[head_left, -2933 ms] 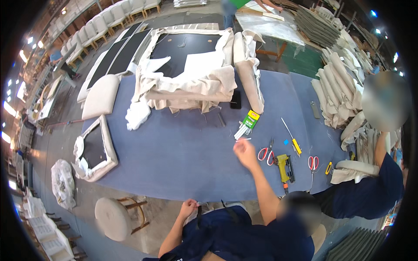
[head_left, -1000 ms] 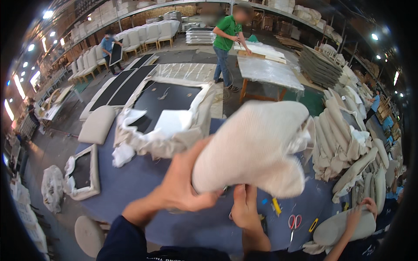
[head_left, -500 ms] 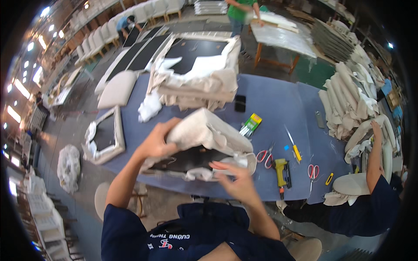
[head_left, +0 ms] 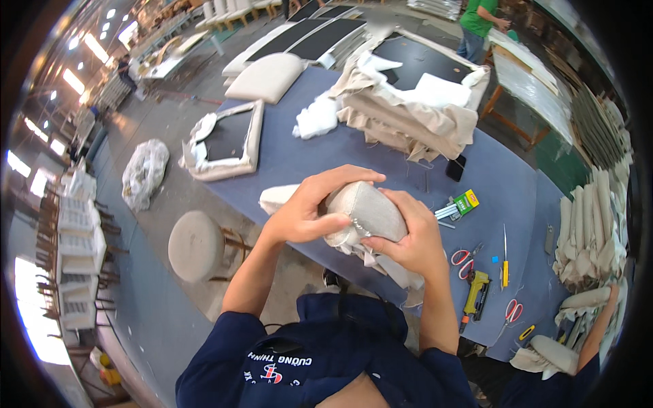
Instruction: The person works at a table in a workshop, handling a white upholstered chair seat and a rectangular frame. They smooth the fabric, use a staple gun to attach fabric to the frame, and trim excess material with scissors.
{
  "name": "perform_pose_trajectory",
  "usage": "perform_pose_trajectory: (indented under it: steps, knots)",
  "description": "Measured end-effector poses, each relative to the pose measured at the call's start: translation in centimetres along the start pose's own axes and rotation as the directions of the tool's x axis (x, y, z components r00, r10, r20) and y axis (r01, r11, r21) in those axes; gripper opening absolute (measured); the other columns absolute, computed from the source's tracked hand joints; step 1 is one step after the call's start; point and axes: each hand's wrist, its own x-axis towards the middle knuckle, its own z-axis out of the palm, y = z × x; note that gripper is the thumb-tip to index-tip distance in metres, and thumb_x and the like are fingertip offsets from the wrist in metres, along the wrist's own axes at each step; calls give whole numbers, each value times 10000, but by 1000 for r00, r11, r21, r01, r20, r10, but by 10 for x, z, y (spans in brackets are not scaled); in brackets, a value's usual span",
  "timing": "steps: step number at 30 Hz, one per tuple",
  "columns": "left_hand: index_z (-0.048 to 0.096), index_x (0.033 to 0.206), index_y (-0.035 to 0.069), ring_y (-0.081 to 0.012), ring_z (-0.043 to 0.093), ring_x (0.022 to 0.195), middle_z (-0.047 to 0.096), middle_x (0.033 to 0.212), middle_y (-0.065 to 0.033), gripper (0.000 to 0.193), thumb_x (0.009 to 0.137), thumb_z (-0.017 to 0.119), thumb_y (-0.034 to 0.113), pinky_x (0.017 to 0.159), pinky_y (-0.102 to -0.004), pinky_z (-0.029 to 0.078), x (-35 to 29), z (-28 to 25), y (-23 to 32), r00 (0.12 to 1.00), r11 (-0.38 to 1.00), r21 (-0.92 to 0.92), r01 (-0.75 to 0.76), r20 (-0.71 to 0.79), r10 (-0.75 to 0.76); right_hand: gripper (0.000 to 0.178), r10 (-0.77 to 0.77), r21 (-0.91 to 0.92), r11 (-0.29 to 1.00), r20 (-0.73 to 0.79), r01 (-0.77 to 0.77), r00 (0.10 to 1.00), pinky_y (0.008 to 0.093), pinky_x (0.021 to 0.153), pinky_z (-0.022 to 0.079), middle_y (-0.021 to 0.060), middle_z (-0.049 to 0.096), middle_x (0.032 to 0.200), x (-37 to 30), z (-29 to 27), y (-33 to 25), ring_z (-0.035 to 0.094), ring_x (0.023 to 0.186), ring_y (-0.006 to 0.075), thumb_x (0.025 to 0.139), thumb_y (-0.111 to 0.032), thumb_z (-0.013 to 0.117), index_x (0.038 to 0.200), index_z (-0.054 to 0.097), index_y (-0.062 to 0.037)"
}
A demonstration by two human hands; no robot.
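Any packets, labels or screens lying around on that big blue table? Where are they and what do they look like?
Small box: flat green and yellow rectangle with printing, on the blue table just right of the right hand.
Dark flat slab: black rectangle, perhaps a phone, beside the heap of beige covers; its screen shows nothing.
No signs that I can make out.
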Motion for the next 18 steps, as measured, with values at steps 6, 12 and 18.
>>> perform_pose_trajectory:
  steps: [6,12,18]
  knots:
    - [639,1386,-12,-322,661,1249,694,1359,-172,746,753,872,305,1105,-453,484,-12,3,7,998,994,106,25,-60,-19,781,-51,35,998,34,49,998,433,884,522,124,736,1179,4,3,4,716,1017,339,686,-471,924,1293,671,-49]
    - [569,1454,-2,-356,653,1258,659,1394,-202,901,699,958,298,1097,-453,488,-2,12,8,983,964,238,-122,-109,151,750,-196,71,977,-84,202,977,431,875,520,157,726,1188,8,-2,22,706,1014,354,673,-389,939,1275,663,-37]
    - [541,1494,1,-347,642,1271,622,1431,-240,797,843,860,332,1076,-438,500,11,25,-17,942,907,391,-160,-215,259,586,-308,108,932,-266,345,914,430,895,505,171,658,1331,13,-1,28,648,1119,362,643,-274,928,1085,614,-52]
